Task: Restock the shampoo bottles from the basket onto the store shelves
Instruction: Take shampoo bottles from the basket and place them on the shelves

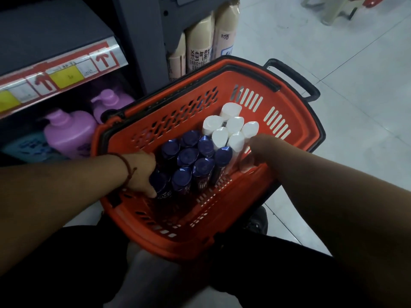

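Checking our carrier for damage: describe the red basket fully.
The red perforated plastic basket has slotted walls and black handles lying along its rim. It stands beside the dark shelf, holding upright blue-capped bottles and white-capped bottles. The left hand grips a blue-capped one; the right hand, blurred, reaches the white ones.

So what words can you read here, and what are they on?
"杀虫气雾": on the middle beige can.
"初盾": on the right beige can.
Shelf price strip: red arrows only; the tags are too blurred to read.
Dark blue bottles and purple pump bottles: print too blurred to read.
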A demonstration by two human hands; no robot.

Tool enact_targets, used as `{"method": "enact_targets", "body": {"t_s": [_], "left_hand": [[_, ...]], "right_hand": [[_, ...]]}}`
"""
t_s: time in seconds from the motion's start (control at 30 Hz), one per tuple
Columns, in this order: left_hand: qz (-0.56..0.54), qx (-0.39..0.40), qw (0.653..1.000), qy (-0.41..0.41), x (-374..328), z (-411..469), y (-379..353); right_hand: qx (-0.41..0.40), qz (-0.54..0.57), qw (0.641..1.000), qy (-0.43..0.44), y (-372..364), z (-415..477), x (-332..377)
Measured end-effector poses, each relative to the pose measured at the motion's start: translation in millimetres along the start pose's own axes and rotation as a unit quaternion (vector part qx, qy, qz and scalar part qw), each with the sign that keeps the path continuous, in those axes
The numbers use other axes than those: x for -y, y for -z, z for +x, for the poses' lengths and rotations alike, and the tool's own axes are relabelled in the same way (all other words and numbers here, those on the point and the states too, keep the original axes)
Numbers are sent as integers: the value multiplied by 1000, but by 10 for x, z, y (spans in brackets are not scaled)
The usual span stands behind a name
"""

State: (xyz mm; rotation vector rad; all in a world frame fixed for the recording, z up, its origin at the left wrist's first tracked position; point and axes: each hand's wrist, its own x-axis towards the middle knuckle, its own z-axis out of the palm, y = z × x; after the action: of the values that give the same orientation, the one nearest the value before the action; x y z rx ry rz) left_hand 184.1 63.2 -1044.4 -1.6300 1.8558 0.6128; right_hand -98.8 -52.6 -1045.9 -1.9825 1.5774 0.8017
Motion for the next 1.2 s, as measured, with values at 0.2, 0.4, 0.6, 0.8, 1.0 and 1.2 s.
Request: {"method": "enact_targets", "body": {"t_s": [0.2, 0.4, 0.6, 0.8, 1.0, 1.2], "left_hand": [[49, -16, 997, -53, -276, 44, 12], [151, 108, 982, 14, -501, 157, -51], [63, 5, 996, -57, -251, 181, 91], [-90, -62, 992, -60, -111, 70, 207], [-190, -180, 965, -24, 31, -182, 451], [-388, -313, 867, -16, 4, -739, 655]], "right_hand": [[-16, -29, 999, 1, 31, -6, 31], [-13, 1, 1000, 0, 17, 66, 45], [6, 23, 1000, 14, 15, 213, 17], [-45, 48, 996, 54, 70, 118, -1], [-172, 75, 979, 81, 208, -367, -80], [-415, 220, 876, 110, 519, -1100, -15]]}}
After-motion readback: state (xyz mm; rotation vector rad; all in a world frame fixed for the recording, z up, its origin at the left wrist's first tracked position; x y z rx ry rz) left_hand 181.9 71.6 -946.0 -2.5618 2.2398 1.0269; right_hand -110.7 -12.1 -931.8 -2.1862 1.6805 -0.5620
